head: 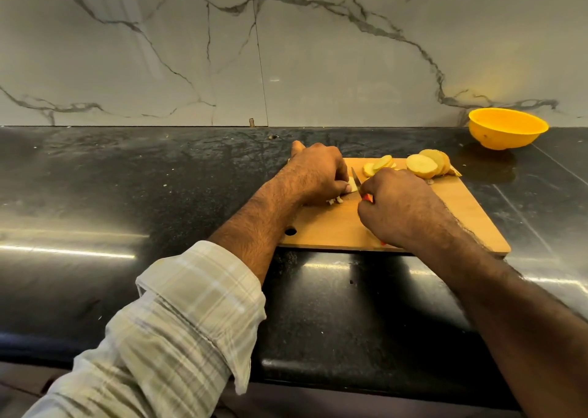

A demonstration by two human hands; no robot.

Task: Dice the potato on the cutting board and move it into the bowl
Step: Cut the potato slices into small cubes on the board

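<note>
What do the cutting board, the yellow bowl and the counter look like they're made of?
Cutting board: probably wood or bamboo, with a matte tan face, thin flat edge and a hanging hole.
Yellow bowl: likely plastic, with even bright colour, a thin rim and a soft sheen.
Counter: seemingly polished dark stone, speckled, with sharp light reflections.

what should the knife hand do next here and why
Probably press the knife down through the potato piece the left hand pins on the cutting board; the right hand holds the blade beside it, and uncut slices wait.
</note>
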